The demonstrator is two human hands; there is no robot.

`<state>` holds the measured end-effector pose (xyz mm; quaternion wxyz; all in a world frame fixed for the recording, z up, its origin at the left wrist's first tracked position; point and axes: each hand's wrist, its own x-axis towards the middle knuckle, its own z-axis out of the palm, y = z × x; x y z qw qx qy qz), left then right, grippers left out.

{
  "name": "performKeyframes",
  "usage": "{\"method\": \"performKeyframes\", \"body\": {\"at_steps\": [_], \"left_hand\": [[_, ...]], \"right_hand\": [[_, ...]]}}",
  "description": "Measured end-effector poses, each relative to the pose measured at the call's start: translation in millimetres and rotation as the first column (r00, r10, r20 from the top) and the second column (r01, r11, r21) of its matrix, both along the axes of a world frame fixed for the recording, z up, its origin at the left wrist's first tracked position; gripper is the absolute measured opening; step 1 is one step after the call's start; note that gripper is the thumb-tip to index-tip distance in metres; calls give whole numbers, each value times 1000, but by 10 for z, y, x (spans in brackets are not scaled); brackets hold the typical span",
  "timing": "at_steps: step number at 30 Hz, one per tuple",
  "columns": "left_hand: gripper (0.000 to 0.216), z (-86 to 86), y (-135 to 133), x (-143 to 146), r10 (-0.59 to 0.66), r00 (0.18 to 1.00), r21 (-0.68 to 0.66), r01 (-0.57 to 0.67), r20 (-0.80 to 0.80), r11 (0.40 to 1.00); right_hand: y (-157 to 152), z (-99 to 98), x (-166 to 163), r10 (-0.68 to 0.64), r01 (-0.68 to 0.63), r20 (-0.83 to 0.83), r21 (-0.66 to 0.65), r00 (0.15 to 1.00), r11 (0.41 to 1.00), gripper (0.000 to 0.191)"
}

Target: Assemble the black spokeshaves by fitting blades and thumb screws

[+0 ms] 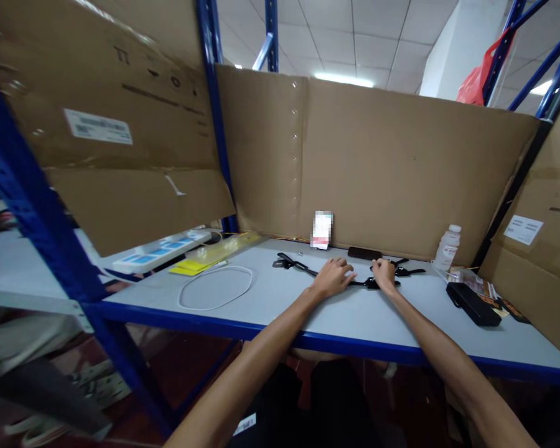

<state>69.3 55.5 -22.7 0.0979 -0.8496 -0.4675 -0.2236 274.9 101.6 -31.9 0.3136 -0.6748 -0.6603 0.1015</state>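
A black strap (303, 267) with dark fittings runs across the grey-white tabletop, passing under my left hand (333, 277). That hand rests palm down on it with the fingers spread and slightly bent. Close to its right, my right hand (383, 274) is closed, fingers curled together; whatever it pinches is hidden. Just below the right hand's fingers lies a black buckle-like piece (371, 284). More black strap pieces (408, 272) lie beyond the right hand. At the strap's left end is a dark flat tab (280, 264).
A phone (322, 230) leans against the cardboard back wall (401, 168). On the right stand a bottle (447, 247) and a black case (473, 304). To the left lie a white cable loop (214, 305), yellow packets (191, 266) and a power strip (161, 251). Blue posts frame the table.
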Motion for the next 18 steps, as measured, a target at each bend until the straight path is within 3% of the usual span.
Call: {"method": "performKeyframes", "body": {"at_steps": [5,13,18], "left_hand": [[28,-21,-47,133,-57,993,-29,55,-98,998],[41,-16,-61,88,-1,990,-133,-18,-142,991],[44,-25,-41,109,103,986,-192,-126,-128,973]], "right_hand": [[-118,69,-297,169,-165,106,-49,980,985,31],[-300,286,-26,261,-252,384,-73,886,965,28],[-384,337,-102,284,-283,480,-77,830,956,43]]}}
